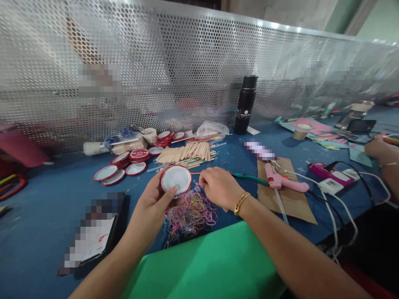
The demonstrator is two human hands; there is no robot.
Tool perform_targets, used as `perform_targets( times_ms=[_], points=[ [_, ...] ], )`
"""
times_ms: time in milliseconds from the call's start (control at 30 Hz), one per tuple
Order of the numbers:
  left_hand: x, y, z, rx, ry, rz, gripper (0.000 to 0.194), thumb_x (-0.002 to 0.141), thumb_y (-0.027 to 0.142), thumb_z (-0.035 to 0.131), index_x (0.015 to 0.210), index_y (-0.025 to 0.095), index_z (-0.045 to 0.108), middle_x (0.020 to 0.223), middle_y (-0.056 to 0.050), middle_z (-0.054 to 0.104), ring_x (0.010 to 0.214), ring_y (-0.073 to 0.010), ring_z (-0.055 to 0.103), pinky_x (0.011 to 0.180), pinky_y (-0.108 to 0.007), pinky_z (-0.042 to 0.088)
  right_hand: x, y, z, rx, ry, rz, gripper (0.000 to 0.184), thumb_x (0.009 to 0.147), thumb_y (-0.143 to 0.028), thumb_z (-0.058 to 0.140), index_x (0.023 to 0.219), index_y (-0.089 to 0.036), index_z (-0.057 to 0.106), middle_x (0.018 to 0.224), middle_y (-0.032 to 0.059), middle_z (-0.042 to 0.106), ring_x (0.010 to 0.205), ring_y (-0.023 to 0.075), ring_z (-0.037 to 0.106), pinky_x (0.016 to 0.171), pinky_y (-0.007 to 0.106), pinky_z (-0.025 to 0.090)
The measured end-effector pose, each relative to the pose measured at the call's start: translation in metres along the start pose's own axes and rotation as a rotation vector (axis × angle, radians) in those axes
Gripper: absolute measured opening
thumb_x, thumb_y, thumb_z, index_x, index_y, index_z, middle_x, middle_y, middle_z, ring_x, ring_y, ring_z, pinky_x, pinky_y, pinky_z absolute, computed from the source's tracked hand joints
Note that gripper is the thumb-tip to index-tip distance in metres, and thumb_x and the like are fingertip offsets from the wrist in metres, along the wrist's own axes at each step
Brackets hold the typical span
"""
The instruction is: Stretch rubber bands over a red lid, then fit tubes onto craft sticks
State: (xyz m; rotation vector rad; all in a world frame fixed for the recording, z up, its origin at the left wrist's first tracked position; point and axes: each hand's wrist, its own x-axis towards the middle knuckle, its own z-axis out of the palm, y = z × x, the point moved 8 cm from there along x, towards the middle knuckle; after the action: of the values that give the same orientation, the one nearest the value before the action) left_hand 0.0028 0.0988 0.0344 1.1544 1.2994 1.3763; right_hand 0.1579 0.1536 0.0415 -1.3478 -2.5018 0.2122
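My left hand [152, 201] grips a jar lid [176, 180] by its red rim, the white inner side facing me and the thumb over its lower edge. Just right of it, my right hand [220, 187] is closed in a pinch, a gold chain bracelet at the wrist. Between the lid's rim and those fingers runs a thin reddish strand, which looks like a stretched rubber band [195, 172]. A tangled heap of coloured rubber bands [191, 211] lies on the blue table below both hands. Green material [202, 265] covers the area nearest me.
Red jar lids [136, 168] and wooden sticks [183, 153] lie behind my hands. A phone [96, 236] is at left. A pink glue gun [285, 180] rests on cardboard [299, 207] at right, near cables. A black bottle [246, 106] stands by the perforated metal screen. Another person's hand [382, 149] shows far right.
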Motion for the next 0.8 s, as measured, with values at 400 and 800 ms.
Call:
perform_targets(
  times_ms=[400, 800],
  points=[
    [0.001, 0.009, -0.003, 0.034, 0.055, 0.050, 0.100, 0.068, 0.035, 0.088, 0.154, 0.027, 0.039, 0.139, -0.008, 0.064, 0.115, -0.0247, 0.065, 0.085, -0.027, 0.060, 0.001, 0.007, -0.003, 0.030, -0.030, 0.074, 0.014, 0.093, -0.012, 0.056, 0.090, -0.018, 0.069, 0.082, 0.0073, 0.075, 0.086, 0.0230, 0.069, 0.073, 0.032, 0.040],
    [0.006, 0.006, -0.008, 0.185, 0.058, 0.094, 0.085, 0.073, 0.037, 0.084, 0.148, 0.025, 0.047, 0.146, -0.011, 0.061, 0.134, -0.0324, 0.056, 0.114, -0.048, 0.045, 0.000, 0.009, -0.005, 0.053, -0.084, 0.111, 0.014, 0.091, -0.014, 0.060, 0.088, -0.019, 0.073, 0.079, 0.0063, 0.076, 0.084, 0.0214, 0.071, 0.073, 0.030, 0.044]
  ],
)
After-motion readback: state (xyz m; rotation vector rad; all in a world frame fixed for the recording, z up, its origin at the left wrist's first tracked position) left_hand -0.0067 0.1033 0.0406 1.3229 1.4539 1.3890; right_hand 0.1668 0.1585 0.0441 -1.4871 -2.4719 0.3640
